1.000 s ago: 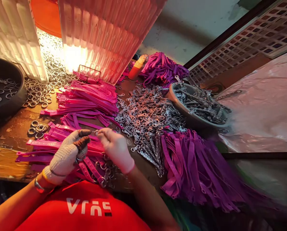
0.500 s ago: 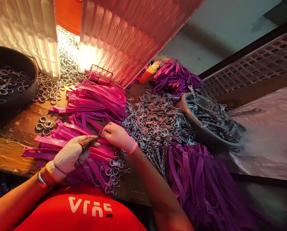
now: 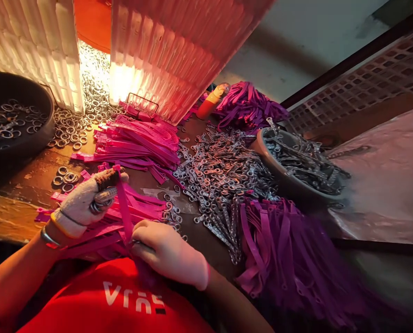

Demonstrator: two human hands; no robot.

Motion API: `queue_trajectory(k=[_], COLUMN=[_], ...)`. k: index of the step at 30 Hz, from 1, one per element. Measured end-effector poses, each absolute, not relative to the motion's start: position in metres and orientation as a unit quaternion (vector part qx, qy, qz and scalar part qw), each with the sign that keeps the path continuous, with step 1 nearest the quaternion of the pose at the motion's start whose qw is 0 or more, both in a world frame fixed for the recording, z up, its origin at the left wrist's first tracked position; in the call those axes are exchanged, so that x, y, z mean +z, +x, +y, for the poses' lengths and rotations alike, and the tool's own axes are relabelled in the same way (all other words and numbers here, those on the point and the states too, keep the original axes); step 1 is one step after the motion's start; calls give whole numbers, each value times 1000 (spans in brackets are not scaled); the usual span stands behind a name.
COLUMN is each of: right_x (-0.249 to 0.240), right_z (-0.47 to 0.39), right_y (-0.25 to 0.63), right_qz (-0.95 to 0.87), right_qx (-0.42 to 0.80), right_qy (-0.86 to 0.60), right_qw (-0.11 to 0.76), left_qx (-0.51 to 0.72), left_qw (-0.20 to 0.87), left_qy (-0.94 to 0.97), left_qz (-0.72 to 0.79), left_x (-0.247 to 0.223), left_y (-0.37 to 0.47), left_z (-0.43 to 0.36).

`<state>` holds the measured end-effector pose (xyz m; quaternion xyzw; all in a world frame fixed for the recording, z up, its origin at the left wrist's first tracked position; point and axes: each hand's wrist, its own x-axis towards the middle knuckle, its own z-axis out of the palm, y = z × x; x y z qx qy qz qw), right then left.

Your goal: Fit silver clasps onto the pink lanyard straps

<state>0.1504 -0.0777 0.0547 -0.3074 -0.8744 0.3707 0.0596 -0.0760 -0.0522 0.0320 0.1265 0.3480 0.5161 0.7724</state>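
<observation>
While the left hand (image 3: 81, 201) pinches a strap (image 3: 124, 208), the right hand (image 3: 172, 254) (seemingly) grips it.

Blazing white low between the corrugated panels (image 3: 179, 55), burning out the metal rings (image 3: 92, 78) there, then spilling amber across the worktop (image 3: 29, 175)! Sinking into shadow inside the black basin (image 3: 44, 127). Dimming to cool grey at upper right, smearing soft over the purple straps (image 3: 286, 252) lower right, stretching wide-angle toward the edges.
</observation>
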Motion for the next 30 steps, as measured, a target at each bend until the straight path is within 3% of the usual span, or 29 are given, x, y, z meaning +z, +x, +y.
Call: queue_trajectory(k=[5,8,16,20,25,30], right_x=[57,58,56,59,52,53], right_z=[-76,-71,-73,-76,-72,-72], right_y=[148,147,142,146,153,160], right_qz=[-811,-802,-884,-900,-884,-877], right_qx=[369,293,34,-57,-54,63], right_qy=[-370,-418,-432,-418,-437,-449], right_qw=[263,310,173,111,156,157], left_qx=[477,450,324,289,256,276], left_qw=[687,663,629,549,371,465], left_qy=[289,328,464,598,749,707], left_qz=[466,501,533,507,486,457], left_x=[53,52,48,50,44,35], left_y=[-56,-46,-43,-40,-34,-36], left_z=[-67,-75,-79,-77,-75,-72])
